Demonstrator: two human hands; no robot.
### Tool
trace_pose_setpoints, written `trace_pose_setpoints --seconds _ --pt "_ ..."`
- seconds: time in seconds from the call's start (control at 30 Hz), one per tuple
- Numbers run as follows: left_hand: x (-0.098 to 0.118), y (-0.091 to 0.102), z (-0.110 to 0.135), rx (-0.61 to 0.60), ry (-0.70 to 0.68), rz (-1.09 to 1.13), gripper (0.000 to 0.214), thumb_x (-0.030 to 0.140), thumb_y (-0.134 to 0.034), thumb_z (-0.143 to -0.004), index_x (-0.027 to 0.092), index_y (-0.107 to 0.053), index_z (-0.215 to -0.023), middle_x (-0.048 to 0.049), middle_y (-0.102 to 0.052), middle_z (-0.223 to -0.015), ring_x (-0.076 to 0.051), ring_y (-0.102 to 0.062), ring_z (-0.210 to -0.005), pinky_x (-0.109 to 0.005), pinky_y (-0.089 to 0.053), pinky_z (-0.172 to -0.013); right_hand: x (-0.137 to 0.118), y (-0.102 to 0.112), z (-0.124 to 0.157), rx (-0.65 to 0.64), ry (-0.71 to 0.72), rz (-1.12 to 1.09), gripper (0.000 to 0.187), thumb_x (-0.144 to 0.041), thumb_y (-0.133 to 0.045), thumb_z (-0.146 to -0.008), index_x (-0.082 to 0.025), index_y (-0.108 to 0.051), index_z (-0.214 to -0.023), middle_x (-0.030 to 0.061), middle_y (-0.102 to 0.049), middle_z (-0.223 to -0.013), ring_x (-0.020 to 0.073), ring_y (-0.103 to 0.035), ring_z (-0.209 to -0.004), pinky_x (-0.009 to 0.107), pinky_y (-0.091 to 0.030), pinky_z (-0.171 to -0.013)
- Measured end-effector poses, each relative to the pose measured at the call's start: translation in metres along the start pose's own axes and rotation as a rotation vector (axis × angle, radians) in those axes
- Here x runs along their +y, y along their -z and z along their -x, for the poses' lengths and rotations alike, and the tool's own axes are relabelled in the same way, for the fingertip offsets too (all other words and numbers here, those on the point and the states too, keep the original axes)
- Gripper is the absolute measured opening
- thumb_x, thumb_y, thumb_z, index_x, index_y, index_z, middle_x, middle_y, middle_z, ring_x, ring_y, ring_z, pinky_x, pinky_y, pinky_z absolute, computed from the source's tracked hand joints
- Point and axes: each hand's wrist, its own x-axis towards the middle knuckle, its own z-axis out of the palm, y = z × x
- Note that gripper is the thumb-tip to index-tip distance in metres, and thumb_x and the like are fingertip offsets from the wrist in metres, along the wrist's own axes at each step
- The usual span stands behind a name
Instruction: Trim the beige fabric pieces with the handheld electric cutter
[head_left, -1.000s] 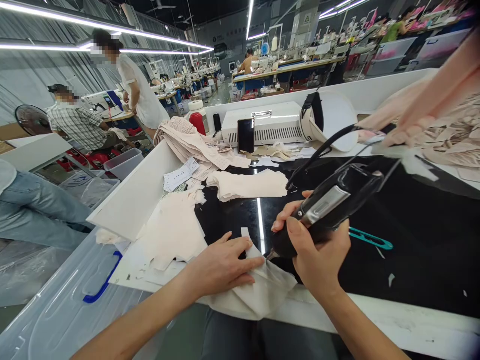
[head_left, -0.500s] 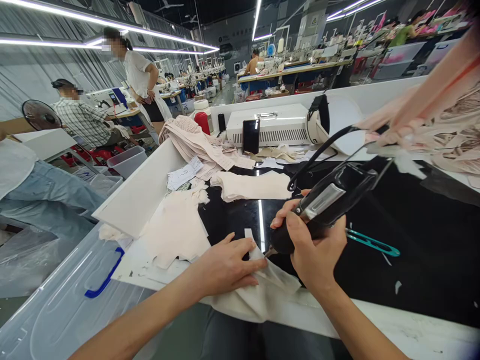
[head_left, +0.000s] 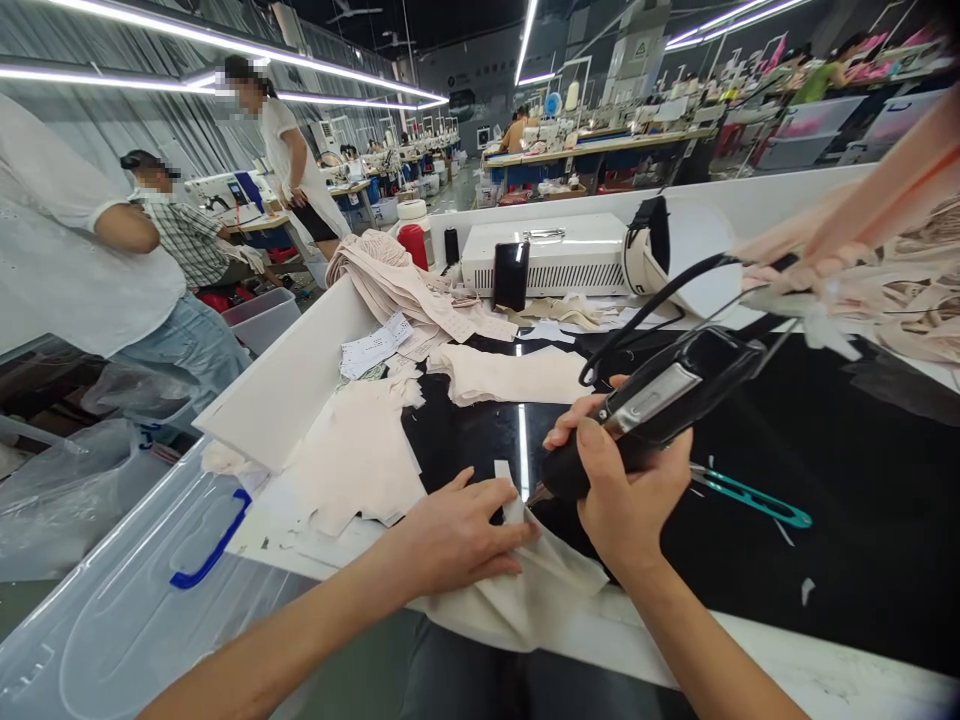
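My left hand (head_left: 457,535) lies with its fingers stretched out on a cream fabric piece (head_left: 517,608), which drapes over the front edge of the black work surface (head_left: 757,580). A narrow strip of the cloth sticks out past the fingertips. My right hand (head_left: 634,510) is wrapped around a black corded hand tool (head_left: 675,385) with a silver plate on its side. Its small metal tip points down at the fabric beside my left fingers; I cannot tell whether it touches. Right of that hand lies a teal-handled tool (head_left: 757,497).
Cream fabric stacks (head_left: 360,450) lie left and behind (head_left: 517,373). A white vented box (head_left: 577,250), phone (head_left: 511,276) and red thread cone (head_left: 412,247) stand at the back. Pink straps (head_left: 885,290) hang right. A lidded plastic bin (head_left: 135,620) and a person (head_left: 97,230) are left.
The person in white at the left has moved further into view, to the right. My left fingers and the tool tip look slightly further apart. The view has shifted a little.
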Motion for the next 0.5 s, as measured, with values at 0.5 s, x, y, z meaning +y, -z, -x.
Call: trace_pose_setpoints --seconds 0.5 --pt "-0.003 -0.0093 0.0005 0.1 0.007 0.041 0.046 0.049 -0.081 -0.11 0.029 -0.075 -0.152 -0.0187 -0.064 -0.149 -0.034 -0.069 -0.127 -0.049 -0.062 -0.111 0.0057 -0.0026 -0.004 -0.009 0.011 -0.015 0.038 -0.032 -0.091 -0.098 -0.029 -0.064 -0.124 -0.0083 -0.078 -0.089 0.0127 -0.072 -0.065 0.03 -0.063 -0.069"
